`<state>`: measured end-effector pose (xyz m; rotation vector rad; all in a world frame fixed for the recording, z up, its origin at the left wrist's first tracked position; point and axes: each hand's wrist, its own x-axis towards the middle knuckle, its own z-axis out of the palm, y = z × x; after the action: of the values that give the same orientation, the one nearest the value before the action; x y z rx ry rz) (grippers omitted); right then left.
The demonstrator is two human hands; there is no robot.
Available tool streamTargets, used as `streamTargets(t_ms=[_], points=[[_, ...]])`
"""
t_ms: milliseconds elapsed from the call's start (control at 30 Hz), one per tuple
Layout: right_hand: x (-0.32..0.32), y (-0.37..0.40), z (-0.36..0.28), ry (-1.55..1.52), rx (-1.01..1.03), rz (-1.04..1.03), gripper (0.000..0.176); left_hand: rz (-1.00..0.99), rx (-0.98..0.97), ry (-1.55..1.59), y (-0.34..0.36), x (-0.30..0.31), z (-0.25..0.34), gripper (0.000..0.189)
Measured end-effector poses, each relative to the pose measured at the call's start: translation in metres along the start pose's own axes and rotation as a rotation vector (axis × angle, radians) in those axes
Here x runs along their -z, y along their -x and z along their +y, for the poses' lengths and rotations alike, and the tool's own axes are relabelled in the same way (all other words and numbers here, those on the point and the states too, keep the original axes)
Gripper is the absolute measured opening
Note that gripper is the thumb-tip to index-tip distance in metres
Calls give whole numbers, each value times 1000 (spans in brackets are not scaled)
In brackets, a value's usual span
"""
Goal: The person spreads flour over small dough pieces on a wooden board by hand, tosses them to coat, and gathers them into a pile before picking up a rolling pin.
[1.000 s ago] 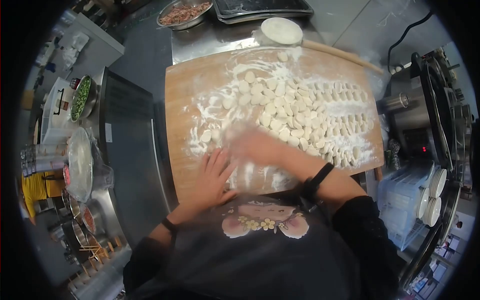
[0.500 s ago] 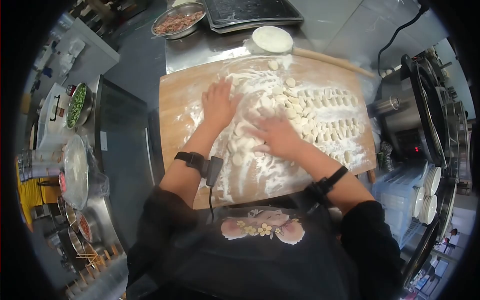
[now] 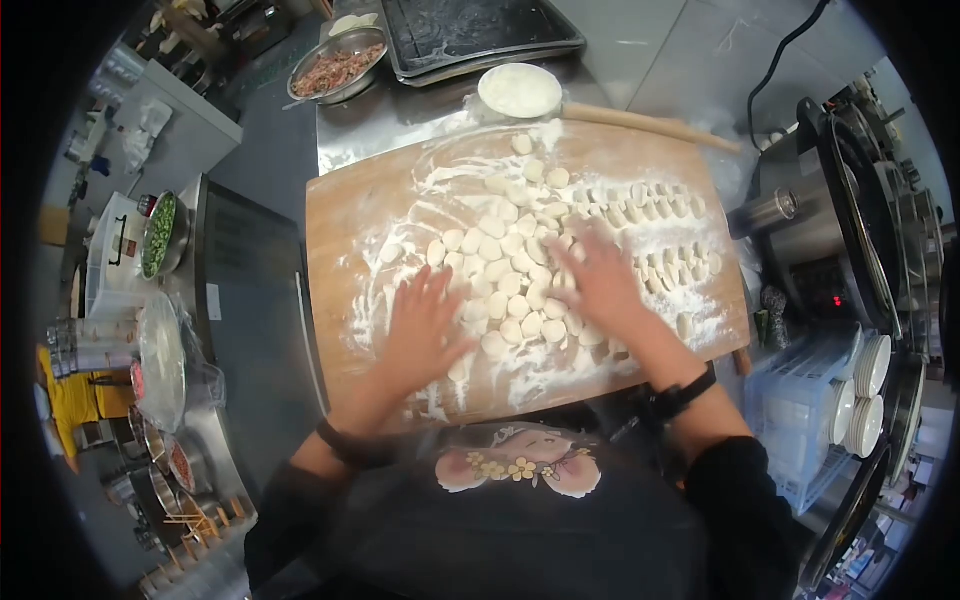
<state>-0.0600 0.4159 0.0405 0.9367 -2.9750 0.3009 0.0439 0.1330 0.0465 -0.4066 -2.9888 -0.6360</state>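
Many small round dough pieces [image 3: 510, 285] lie clustered in the middle of a floured wooden board [image 3: 350, 210]. My left hand [image 3: 425, 325], fingers spread, is at the lower left edge of the cluster. On the cluster's right side, my right hand [image 3: 600, 275] rests over some pieces with its fingers apart and hides them. Neither hand has anything in its grip. Further right, two rows of dough pieces [image 3: 670, 205] stand close together. A few loose pieces [image 3: 533, 172] lie toward the back of the board.
Behind the board stand a white bowl of flour [image 3: 520, 90], a rolling pin [image 3: 650, 125], a bowl of meat filling [image 3: 340, 68] and a black tray [image 3: 480, 35]. A steel cooker [image 3: 815, 235] and a blue crate [image 3: 790, 400] are on the right. Chopped greens [image 3: 160, 235] stand left.
My left hand has come down and toward me from the far side of the pieces. My right hand has moved to the right side of the cluster. The pieces between them are spread out more visibly.
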Motion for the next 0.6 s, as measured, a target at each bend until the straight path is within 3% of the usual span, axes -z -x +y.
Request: streamTargets(t_ms=[100, 167, 200, 267, 333, 400, 467, 567, 600], points=[[-15, -36, 11, -184, -145, 66, 70, -158, -123, -142, -3, -8, 23, 75], [-8, -58, -24, -19, 1, -127, 75, -103, -63, -160, -23, -22, 9, 75], [-5, -54, -29, -25, -1, -119, 75, -55, -3, -168, -35, -26, 0, 74], [-5, -27, -44, -79, 244, -149, 72, 27, 20, -173, -58, -21, -25, 72], [-11, 4, -24, -148, 343, -178, 71, -5, 257, -231, -72, -15, -44, 73], [-9, 24, 4, -218, 441, -201, 70, -14, 275, -193, -67, -21, -46, 73], [1, 30, 25, -24, 124, -127, 68, -19, 295, -156, -55, -25, -29, 73], [-4, 0, 23, -124, -26, -66, 64, -29, 176, -160, -30, -30, 47, 68], [-11, -14, 13, -179, -113, -15, 63, -116, 85, -172, -26, -31, 68, 67]])
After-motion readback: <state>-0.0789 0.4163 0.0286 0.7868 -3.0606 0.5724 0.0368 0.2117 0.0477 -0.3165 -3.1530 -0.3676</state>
